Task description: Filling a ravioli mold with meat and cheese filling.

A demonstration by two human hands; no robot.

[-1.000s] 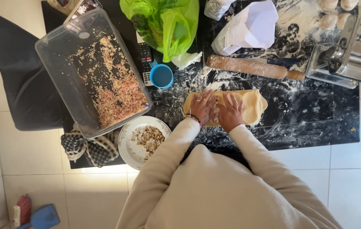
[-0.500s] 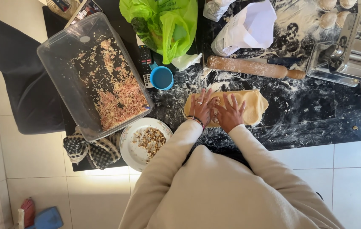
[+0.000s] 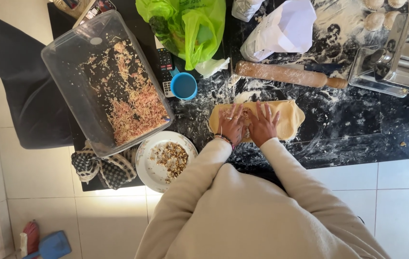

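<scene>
rolling pin (image 3: 288, 74) behind dough, blue cup (image 3: 184, 86) left, right seemingly clear

bright, even daylight | soft shadows | sharp focus | slight edge distortion

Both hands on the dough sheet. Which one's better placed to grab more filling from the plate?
Left, probably. The left hand sits on the plate's side of the dough sheet; the right hand would need to cross over it.

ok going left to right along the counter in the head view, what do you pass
clear tub → blue cup → left hand → right hand → pasta machine
</scene>
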